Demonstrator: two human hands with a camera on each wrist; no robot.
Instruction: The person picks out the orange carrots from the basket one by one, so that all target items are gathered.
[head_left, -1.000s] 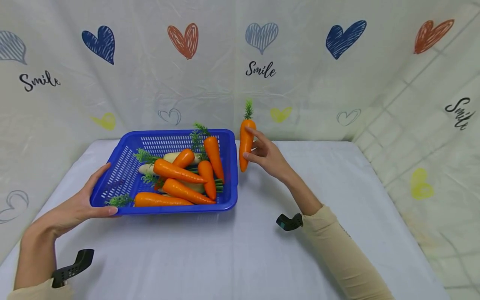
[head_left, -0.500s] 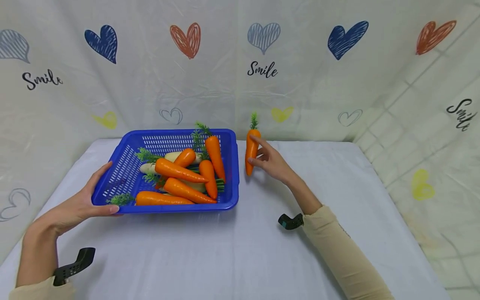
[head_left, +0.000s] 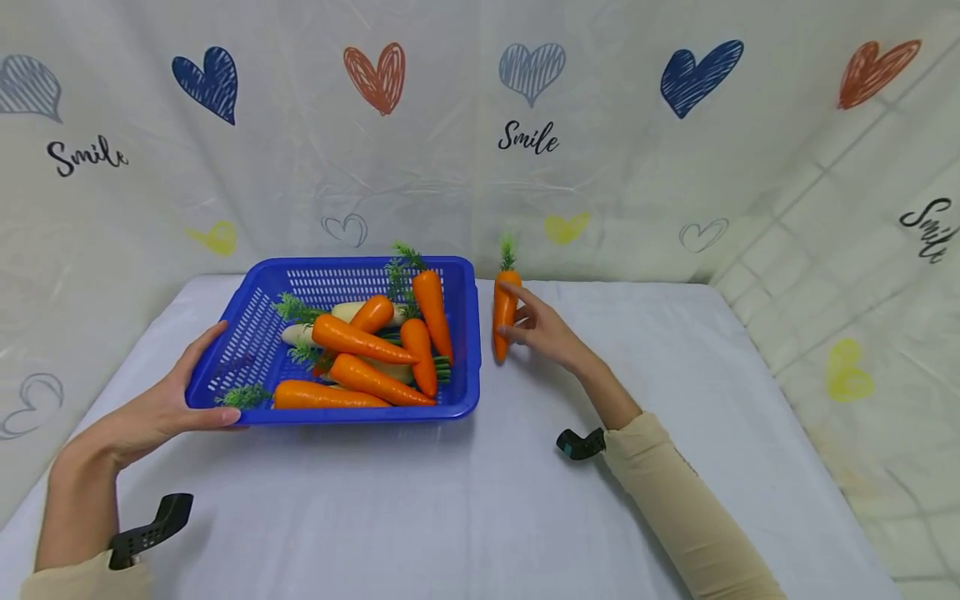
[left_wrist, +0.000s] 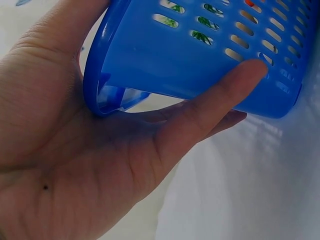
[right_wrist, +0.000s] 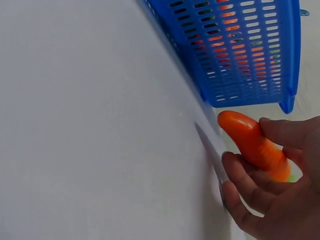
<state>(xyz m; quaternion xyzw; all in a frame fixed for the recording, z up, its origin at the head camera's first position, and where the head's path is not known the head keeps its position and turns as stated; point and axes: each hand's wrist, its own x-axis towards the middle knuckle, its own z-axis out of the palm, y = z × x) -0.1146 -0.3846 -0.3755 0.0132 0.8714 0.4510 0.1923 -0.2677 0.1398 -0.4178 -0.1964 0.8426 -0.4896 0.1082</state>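
A blue plastic basket (head_left: 337, 419) stands on the left part of the table, holding several orange carrots (head_left: 363, 338) with green tops and some white radishes (head_left: 297, 335). The left hand (head_left: 161, 404) grips its left end, thumb on the rim; in the left wrist view the fingers (left_wrist: 215, 102) lie against the outer wall. Just right of the basket, the right hand (head_left: 543, 332) holds a single carrot (head_left: 505, 307) between thumb and fingers, its leafy top pointing to the back. In the right wrist view this carrot (right_wrist: 250, 137) shows its blunt tip below the basket's slotted wall (right_wrist: 240, 55).
A white cloth covers the table (head_left: 480, 508). Behind it hangs a pale curtain (head_left: 615, 183) printed with hearts and the word "Smile". Black camera mounts sit at both wrists, the left mount (head_left: 153, 529) and the right mount (head_left: 580, 444).
The right hand has moved the carrot a little to the right and down toward the table beside the basket. The left hand keeps its grip on the basket.
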